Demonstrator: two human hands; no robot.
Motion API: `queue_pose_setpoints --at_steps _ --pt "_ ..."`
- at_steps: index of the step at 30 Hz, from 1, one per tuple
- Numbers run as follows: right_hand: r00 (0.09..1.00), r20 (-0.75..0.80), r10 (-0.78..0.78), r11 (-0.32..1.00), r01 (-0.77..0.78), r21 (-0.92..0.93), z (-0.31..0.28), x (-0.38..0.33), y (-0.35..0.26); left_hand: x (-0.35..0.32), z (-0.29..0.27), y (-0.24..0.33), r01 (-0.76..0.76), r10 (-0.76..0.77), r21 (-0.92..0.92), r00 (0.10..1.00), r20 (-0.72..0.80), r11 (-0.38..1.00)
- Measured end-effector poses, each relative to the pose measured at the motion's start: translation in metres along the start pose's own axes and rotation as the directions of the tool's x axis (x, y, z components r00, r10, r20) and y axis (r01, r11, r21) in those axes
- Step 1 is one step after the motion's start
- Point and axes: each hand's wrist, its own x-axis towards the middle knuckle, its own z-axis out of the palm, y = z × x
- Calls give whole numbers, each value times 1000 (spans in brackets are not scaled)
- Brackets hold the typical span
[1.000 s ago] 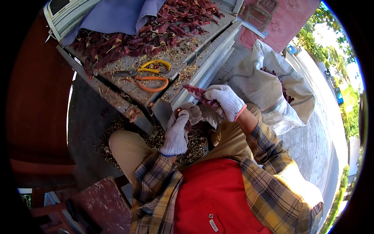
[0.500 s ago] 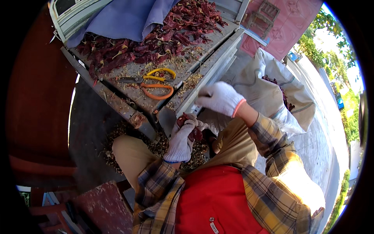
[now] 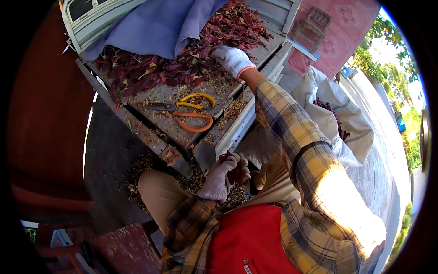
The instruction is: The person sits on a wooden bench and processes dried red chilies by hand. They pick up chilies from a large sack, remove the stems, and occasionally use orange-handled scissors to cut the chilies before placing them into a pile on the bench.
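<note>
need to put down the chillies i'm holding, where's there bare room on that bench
Barest patch: the grey boards between the dried chilli heap and the scissors, though strewn with seeds. The far end under the right hand and blue cloth is crowded.

The only package in view is a large white woven sack [image 3: 340, 123]. It stands open on the ground at the person's right side, below and to the right of the gloved right hand [image 3: 233, 59], which reaches away from it. It is also well to the right of the left hand [image 3: 223, 176]. The sack is soft and crumpled, with its mouth folded outward, and the cloth is white with a thin dark stripe. Inside the mouth some dark red dried peppers [image 3: 331, 114] show. No labels, signs or screens can be seen.
</note>
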Motion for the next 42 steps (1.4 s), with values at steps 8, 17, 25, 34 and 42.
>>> queue_pose_setpoints --at_steps 8,17,25,34,42 --pt "963 -239 126 873 6 487 -30 -30 2 -3 2 -2 -79 76 58 996 43 995" --pt "980 -149 -132 779 195 596 -83 -152 -56 5 -21 0 -147 167 134 974 -155 980" --pt "956 -35 -292 826 270 495 -38 -263 -108 11 -42 -11 23 50 483 989 -138 875" --pt "956 -99 -277 866 294 405 -44 -258 -128 -5 -46 3 -47 11 478 997 78 877" --pt "983 -144 -115 819 176 546 -34 -261 -143 -7 -45 1 -94 135 373 987 -86 923"
